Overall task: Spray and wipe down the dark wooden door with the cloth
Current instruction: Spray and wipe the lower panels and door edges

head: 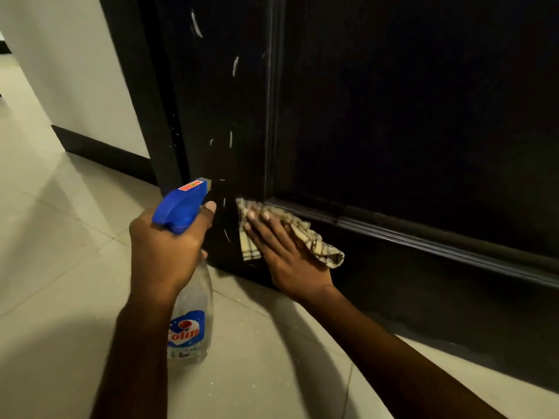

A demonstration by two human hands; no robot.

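The dark wooden door [408, 116] fills the right and upper part of the view, with pale streaks running down its left stile. My left hand [165, 249] grips a clear spray bottle [190, 325] with a blue trigger head, its nozzle close to the door's lower left corner. My right hand [287, 255] lies flat on a beige checked cloth [325, 252], pressing it against the door's bottom rail just below the panel moulding. Part of the cloth is hidden under my palm.
Pale floor tiles [60, 267] spread to the left and below the door. A white wall [78, 71] with a dark skirting board [102, 152] stands left of the dark door frame [142, 95].
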